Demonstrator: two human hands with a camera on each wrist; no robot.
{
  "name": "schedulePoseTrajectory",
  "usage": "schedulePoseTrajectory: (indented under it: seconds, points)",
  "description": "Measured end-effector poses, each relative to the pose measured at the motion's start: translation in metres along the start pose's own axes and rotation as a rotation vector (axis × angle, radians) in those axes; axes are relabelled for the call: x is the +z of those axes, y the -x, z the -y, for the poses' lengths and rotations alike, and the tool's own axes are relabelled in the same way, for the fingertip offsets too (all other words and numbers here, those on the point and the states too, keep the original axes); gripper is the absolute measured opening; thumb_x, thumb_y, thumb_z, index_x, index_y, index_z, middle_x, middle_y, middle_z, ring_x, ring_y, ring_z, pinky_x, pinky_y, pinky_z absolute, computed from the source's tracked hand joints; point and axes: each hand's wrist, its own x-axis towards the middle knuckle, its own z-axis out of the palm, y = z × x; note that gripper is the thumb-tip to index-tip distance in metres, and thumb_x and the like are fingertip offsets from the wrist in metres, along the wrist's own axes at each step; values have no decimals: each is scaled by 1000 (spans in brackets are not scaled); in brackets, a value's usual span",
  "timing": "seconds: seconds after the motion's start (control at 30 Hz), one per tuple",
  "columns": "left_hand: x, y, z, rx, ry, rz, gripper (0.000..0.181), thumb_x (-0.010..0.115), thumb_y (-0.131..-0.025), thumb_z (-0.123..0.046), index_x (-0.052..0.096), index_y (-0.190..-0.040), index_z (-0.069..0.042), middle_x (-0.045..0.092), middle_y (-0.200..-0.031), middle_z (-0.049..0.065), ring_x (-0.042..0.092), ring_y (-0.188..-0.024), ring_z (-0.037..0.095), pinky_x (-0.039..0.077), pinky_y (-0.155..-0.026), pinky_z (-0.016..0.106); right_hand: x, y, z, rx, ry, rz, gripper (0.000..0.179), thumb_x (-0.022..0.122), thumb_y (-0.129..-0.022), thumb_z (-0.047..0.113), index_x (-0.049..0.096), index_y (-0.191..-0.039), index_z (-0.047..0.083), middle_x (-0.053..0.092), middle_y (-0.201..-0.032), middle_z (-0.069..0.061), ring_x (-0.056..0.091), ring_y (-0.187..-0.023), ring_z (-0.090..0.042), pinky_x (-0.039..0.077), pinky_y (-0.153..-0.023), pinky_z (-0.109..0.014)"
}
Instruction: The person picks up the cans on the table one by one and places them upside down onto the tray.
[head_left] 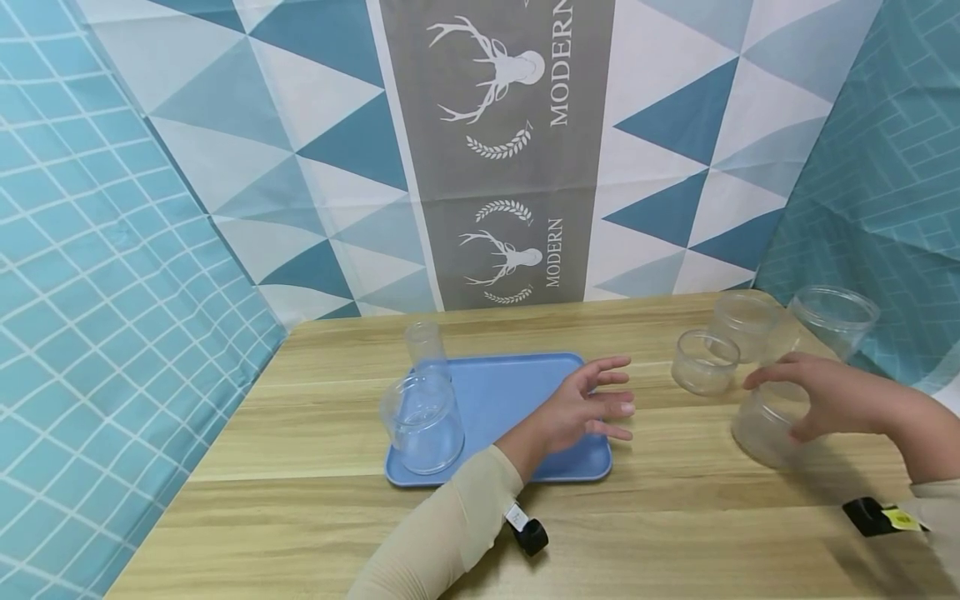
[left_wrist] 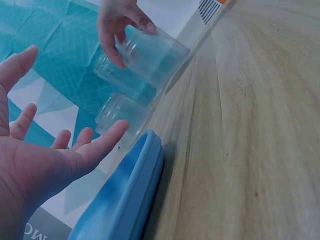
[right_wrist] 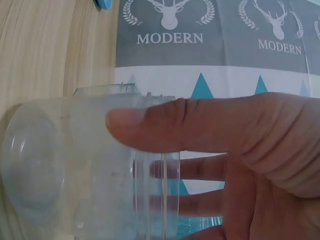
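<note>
At the right of the table, my right hand [head_left: 832, 396] grips a clear plastic jar [head_left: 761, 437] from above near its threaded neck. The right wrist view shows the thumb [right_wrist: 150, 127] on one side of this jar [right_wrist: 95, 165] and the fingers round the far side. My left hand [head_left: 577, 408] hangs over the right end of a blue tray [head_left: 498, 400], fingers spread and palm holding nothing. On the tray's left end a wide clear jar [head_left: 431, 442] stands in front of a narrow clear container [head_left: 425, 346].
Behind the gripped jar stand a short clear jar [head_left: 703, 379], another clear jar [head_left: 738, 321] and a larger one [head_left: 836, 312] near the right edge. Patterned cloth [head_left: 510, 167] hangs behind the wooden table [head_left: 300, 433], with tiled-pattern cloth [head_left: 97, 275] on the left.
</note>
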Motion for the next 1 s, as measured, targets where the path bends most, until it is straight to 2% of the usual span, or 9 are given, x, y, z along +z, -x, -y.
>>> schedulePoseTrajectory:
  seconds: [0.2,0.4,0.5,0.7,1.0]
  points:
    - [1,1,1,0,36,-13,48,57,-96,-9,48,-143,-16,43,-138,8,37,-133,45,47,-85,66,0,-2,11,-41,20,-64,70,90,-56,11,65,-121,10,57,-119,-15,57,-106,-37,52,-73,-38]
    - [-3,1,-1,30,92,-33,44,52,-99,-20,47,-143,-14,46,-133,8,36,-133,47,46,-85,67,0,-4,22,-94,32,-120,70,91,-56,11,65,-121,14,56,-120,-13,58,-103,-32,51,-68,-31]
    - [-6,2,-4,47,104,-49,45,51,-100,-21,46,-143,-14,48,-131,8,40,-132,45,46,-86,67,-1,-5,26,-119,32,-143,71,91,-57,11,64,-122,15,54,-122,-13,58,-103,-32,51,-67,-29]
    - [-10,5,-12,60,123,-72,44,46,-102,-21,43,-145,-13,47,-132,9,49,-124,33,43,-87,70,-4,-9,37,-164,71,-183,72,93,-56,13,64,-122,14,54,-122,-17,57,-105,-36,53,-69,-37]
    - [-13,8,-22,86,134,-101,41,44,-103,-20,45,-144,-16,46,-135,11,47,-127,34,43,-87,70,-9,-13,53,-200,91,-205,73,94,-56,13,64,-123,15,54,-124,-16,57,-106,-36,54,-68,-35]
